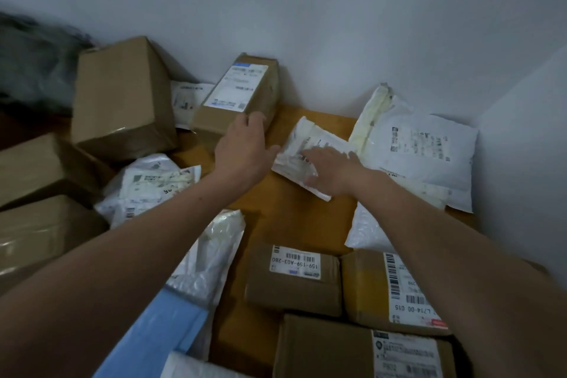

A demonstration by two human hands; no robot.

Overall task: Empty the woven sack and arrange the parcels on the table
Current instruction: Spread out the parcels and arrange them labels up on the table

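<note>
Parcels cover a wooden table (294,218) set in a wall corner. My left hand (245,144) reaches to the near end of a long labelled cardboard box (236,92) by the wall, fingers straight against it. My right hand (331,172) lies flat with spread fingers on a small white plastic mailer (303,144) in the middle of the table. A big white mailer bag (423,150) leans in the right corner. At the far left a dark grey blurred mass (33,64) may be the woven sack.
A tall brown box (122,98) stands at the back left, with two more boxes (36,193) at the left edge. White mailers (147,184) and a blue packet (159,328) lie under my left arm. Labelled boxes (294,279) fill the near side.
</note>
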